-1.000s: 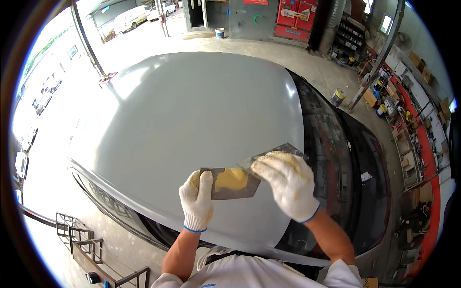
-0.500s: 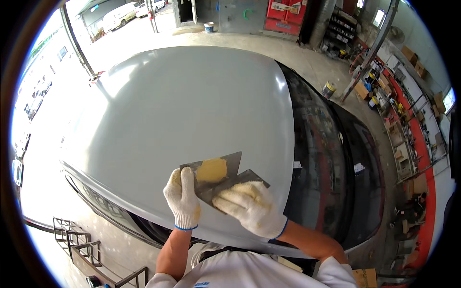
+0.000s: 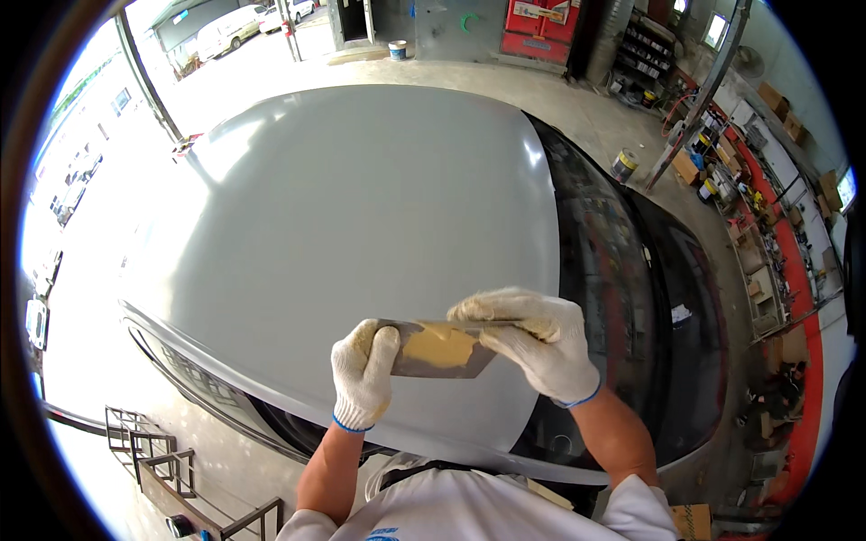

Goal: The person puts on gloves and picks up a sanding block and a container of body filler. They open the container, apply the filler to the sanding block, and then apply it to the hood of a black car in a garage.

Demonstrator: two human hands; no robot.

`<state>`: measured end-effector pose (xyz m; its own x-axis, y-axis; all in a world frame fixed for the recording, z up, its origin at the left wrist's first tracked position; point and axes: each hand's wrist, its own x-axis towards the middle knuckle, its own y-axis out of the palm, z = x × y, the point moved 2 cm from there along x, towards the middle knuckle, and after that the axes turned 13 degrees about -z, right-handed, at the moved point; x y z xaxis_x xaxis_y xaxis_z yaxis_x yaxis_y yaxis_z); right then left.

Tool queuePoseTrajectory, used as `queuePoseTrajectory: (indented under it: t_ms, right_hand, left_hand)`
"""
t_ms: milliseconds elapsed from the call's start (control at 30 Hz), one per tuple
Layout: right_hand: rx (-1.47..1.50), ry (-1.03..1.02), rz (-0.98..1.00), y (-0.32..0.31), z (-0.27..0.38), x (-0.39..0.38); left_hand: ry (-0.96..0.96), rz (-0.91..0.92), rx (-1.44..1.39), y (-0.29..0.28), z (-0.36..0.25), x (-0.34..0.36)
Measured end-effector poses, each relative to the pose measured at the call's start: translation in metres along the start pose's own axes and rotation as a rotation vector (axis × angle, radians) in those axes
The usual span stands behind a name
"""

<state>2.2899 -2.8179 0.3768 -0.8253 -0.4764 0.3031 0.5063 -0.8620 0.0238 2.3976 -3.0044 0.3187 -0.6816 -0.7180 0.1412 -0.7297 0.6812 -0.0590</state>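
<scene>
My left hand (image 3: 363,371), in a white knitted glove with a blue cuff, grips a flat grey metal putty plate (image 3: 413,370) by its left end. A patch of yellow putty (image 3: 439,346) is spread on the plate. My right hand (image 3: 532,338), gloved alike, closes on a putty spreader (image 3: 492,323) seen nearly edge-on, its edge against the plate's upper side. The fingers cover much of the spreader. Both hands are above the near edge of a car's grey roof (image 3: 361,216).
Dark rear glass (image 3: 604,270) borders the roof on the right. A metal frame stand (image 3: 171,478) is at lower left. Cluttered shelves (image 3: 758,243) line the right wall. A paint can (image 3: 623,165) stands on the floor beyond the car, near a slanting post (image 3: 699,99).
My right hand has moved right and up, turning the spreader from lying flat to edge-on. The plate has tilted and come slightly right and down; the putty patch has changed shape.
</scene>
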Motion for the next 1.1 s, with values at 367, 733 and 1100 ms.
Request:
queuePoseTrajectory:
  t_ms: [367,733,1100]
  right_hand:
    - [-1.002,-0.883,-0.094,0.017,-0.012,-0.019]
    - [-0.832,-0.838,0.027,0.040,-0.038,-0.040]
    - [-0.793,-0.783,0.007,0.039,-0.053,-0.045]
  left_hand:
    - [-0.053,-0.219,0.033,-0.001,-0.008,0.004]
    - [-0.069,-0.313,-0.027,0.002,-0.010,-0.001]
    - [-0.031,-0.317,-0.003,-0.003,0.019,-0.002]
